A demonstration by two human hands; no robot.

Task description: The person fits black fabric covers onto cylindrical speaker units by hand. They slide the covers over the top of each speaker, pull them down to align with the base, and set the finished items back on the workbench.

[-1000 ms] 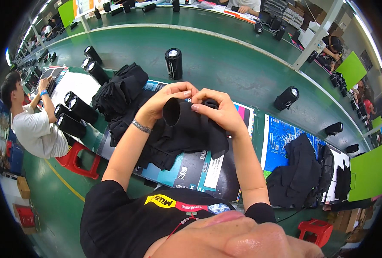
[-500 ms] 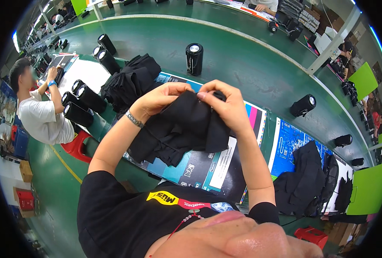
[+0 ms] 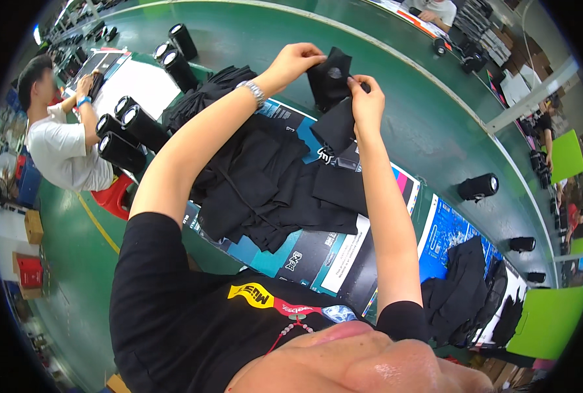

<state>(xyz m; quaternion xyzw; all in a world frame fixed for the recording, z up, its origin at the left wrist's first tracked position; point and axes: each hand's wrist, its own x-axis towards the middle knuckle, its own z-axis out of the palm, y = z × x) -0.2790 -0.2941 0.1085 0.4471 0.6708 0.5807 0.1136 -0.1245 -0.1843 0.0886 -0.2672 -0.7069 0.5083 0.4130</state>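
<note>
Both arms reach out over the far side of the table. My left hand [image 3: 298, 64] pinches the left edge of a black cloth piece [image 3: 325, 92], and my right hand [image 3: 368, 105] grips its right side. A dim grey round patch shows on the raised part; I cannot tell whether it is a speaker's end behind or under the cloth. A lower flap hangs beside my right fingers. Nearer to me, a loose heap of black cloth pieces [image 3: 252, 177] lies on printed sheets [image 3: 291, 262].
Several black cylindrical speakers [image 3: 144, 128] stand at the left, near a seated person [image 3: 68, 144] in a white shirt. Another speaker [image 3: 479, 188] lies at the right. More black cloth [image 3: 458, 281] is piled on a blue printed sheet [image 3: 439, 229]. A green panel [image 3: 553, 301] stands far right.
Both hands have moved away from me with a black cloth piece, from above the heap to the far side. The speaker that stood there no longer shows plainly.
</note>
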